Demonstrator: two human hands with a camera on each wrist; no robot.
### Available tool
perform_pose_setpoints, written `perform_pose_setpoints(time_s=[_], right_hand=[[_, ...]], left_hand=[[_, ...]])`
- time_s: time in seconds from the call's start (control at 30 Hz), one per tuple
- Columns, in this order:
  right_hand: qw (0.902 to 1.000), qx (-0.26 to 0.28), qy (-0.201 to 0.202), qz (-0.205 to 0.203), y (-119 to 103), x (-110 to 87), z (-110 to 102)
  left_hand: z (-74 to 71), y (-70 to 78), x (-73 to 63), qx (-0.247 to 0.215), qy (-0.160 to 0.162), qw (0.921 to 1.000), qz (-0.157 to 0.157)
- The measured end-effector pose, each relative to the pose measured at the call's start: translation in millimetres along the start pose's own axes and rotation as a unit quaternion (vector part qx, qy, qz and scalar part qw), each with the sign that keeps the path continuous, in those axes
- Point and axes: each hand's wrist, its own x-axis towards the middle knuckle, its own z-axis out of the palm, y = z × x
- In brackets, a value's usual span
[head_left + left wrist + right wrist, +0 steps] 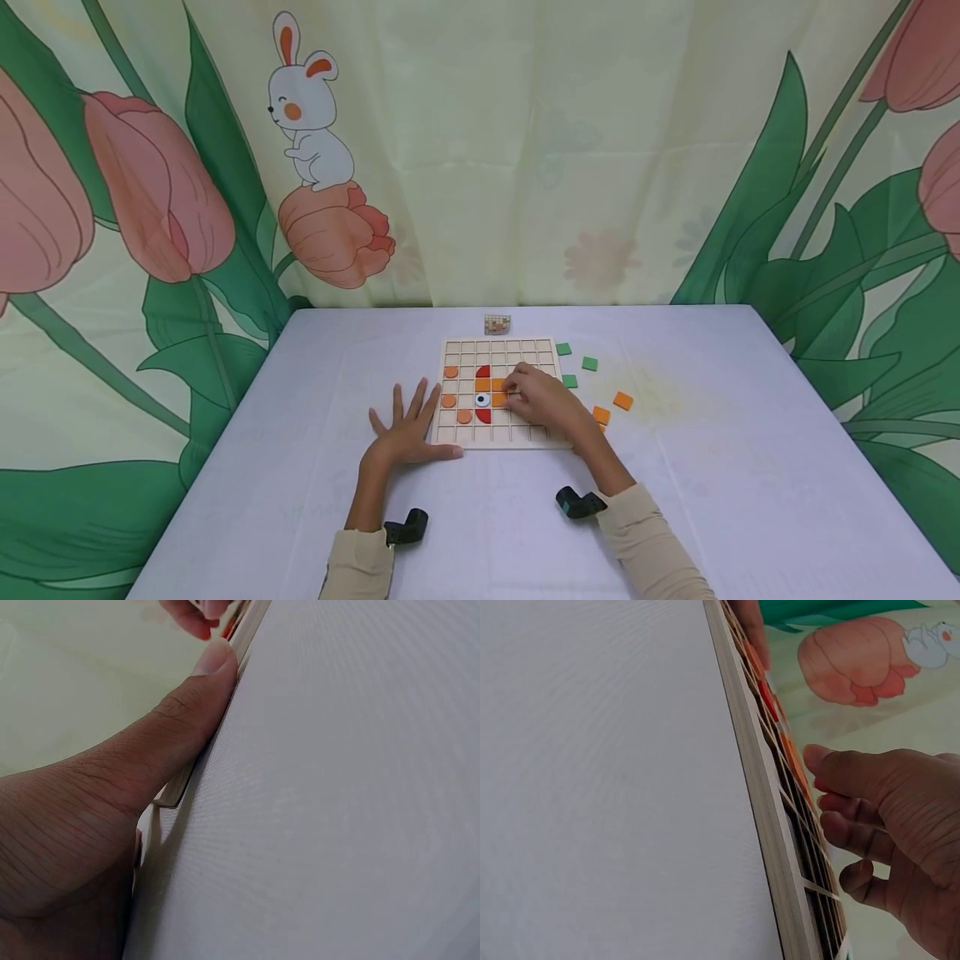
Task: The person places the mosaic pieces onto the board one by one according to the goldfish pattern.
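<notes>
A pale square grid board (450,435) lies on the table with flat pieces in its cells. My left hand (405,437) spreads its fingers at the board's front left corner, its thumb (214,664) along the front edge. My right hand (543,398) is over the right half, fingers bent and fingertips close above the orange square tiles (483,385). I cannot tell whether it pinches a piece. Around these sit a white eye piece (482,400), red quarter-round pieces (483,416) and several orange round pieces (464,416).
Green square tiles (590,364) lie off the board's right side, with loose orange tiles (623,401) nearer the front. A small patterned card (497,324) stands behind the board. A printed curtain (480,167) hangs at the table's back edge.
</notes>
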Motion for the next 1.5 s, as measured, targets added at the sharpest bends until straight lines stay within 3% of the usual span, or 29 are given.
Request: perform_pose_setpoints(time_s=[0.17, 0.37, 0.93, 1.5], right_hand=[[0.9999, -0.005, 0.008, 0.004, 5, -4.1, -8], [0.9989, 0.027, 0.016, 0.036, 14, -11.5, -21], [0.9961, 0.038, 0.004, 0.080, 53, -30.1, -59], [0.9808, 0.083, -0.011, 0.176, 96, -62.2, -72]], left_hand=[[-0.5, 0.8, 0.0, -0.001, -0.001, 1.0000, 0.000], [-3.5, 0.8, -1.0, -0.002, 0.003, 1.0000, 0.003], [-5.2, -0.5, 2.8, -0.003, 0.001, 1.0000, 0.004], [0.9, -1.0, 1.0, -0.007, 0.000, 1.0000, 0.006]])
